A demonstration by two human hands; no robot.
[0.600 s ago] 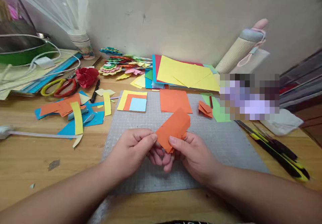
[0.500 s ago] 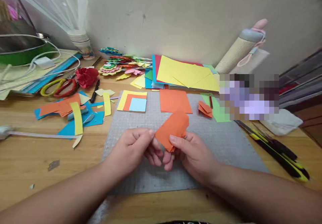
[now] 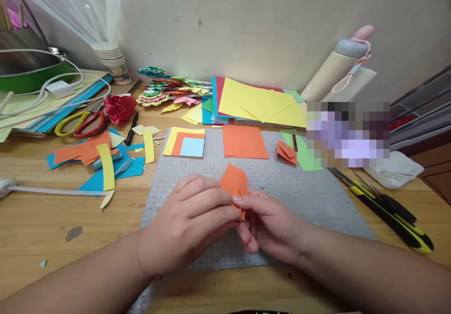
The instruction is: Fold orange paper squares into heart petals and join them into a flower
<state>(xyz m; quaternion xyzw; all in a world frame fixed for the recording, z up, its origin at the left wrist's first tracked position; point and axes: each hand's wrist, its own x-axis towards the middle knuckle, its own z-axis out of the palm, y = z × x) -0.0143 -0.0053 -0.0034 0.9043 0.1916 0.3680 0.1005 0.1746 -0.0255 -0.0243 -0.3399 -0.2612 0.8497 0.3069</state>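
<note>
A folded orange paper (image 3: 234, 179) is held between both hands above the grey cutting mat (image 3: 282, 187). My left hand (image 3: 192, 217) lies over its lower left part, fingers closed on it and hiding much of it. My right hand (image 3: 271, 220) pinches the lower right side between thumb and fingers. Behind them on the mat lie a flat orange square stack (image 3: 244, 142), a stack of yellow, orange and light blue squares (image 3: 192, 146) and a small folded orange piece (image 3: 286, 153).
Paper scraps (image 3: 105, 159), scissors (image 3: 81, 122) and a black pen (image 3: 131, 129) lie left. Coloured sheets (image 3: 260, 100) and paper flowers (image 3: 158, 90) are at the back. A yellow-black cutter (image 3: 391, 213) lies right, below a white case (image 3: 394, 170).
My left hand has moved right and turned over the orange paper, its back now facing up. The paper has turned more upright and shows less of its surface.
</note>
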